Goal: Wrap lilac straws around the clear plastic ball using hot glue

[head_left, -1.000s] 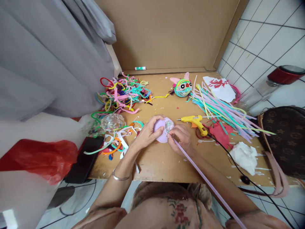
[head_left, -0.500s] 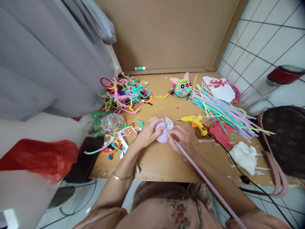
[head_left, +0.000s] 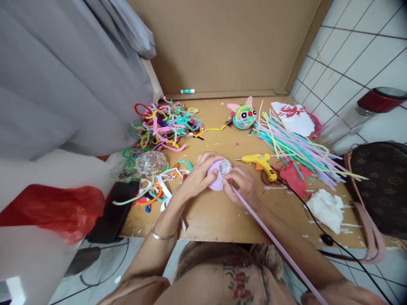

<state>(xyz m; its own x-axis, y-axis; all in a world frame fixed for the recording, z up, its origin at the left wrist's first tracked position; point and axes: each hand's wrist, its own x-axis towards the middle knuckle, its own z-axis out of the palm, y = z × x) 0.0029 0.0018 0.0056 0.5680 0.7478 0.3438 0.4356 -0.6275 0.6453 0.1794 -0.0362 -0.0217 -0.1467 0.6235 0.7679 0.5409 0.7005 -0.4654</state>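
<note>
A ball wrapped in lilac pipe cleaner [head_left: 215, 179] rests at the middle of the table, with a clear, uncovered patch on its right side. My left hand [head_left: 201, 173] curls over the ball's left and top and grips it. At the ball's right edge, my right hand [head_left: 239, 183] pinches a long lilac pipe cleaner [head_left: 270, 235] that trails down past the table edge toward my lap. A yellow hot glue gun [head_left: 260, 163] lies just right of my right hand, its nozzle pointing left.
Tangled colourful pipe cleaners [head_left: 168, 125] are heaped back left, near a clear plastic ball [head_left: 150, 162]. A decorated ball with pink ears [head_left: 244, 116] sits at the back. Straight pipe cleaners [head_left: 299, 148], crumpled tissue [head_left: 324, 209] and a brown bag [head_left: 378, 186] lie right.
Almost nothing differs. Both hands keep their hold on the ball and pipe cleaner, and the whole view has shifted very slightly.
</note>
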